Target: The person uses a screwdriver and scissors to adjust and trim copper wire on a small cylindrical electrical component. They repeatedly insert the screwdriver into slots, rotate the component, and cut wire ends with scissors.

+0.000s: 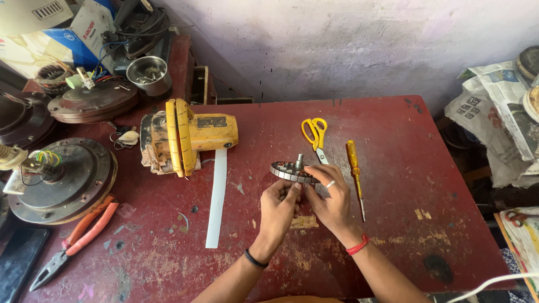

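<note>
At centre frame, both hands hold a fan motor stator [292, 170] just above the red workbench [393, 129]. The stator is a flat, round, dark metal disc with a slotted, toothed rim and a short grey shaft rising from its middle; it is tilted slightly toward the camera. The left hand [279, 209] grips the near edge with thumb and fingertips pressed to the rim. The right hand [331, 199], wearing a ring and a red wrist thread, pinches the same near edge from the right side.

Just behind the stator, yellow-handled scissors [314, 133] lie on the bench. A yellow-handled screwdriver [354, 171] lies just right of the right hand, tip pointing toward the lower frame. A white strip [216, 197] lies left of the hands, below a yellow power tool [191, 137]. Orange-handled pliers [76, 238] lie at lower left, beside a round motor housing [62, 179].
</note>
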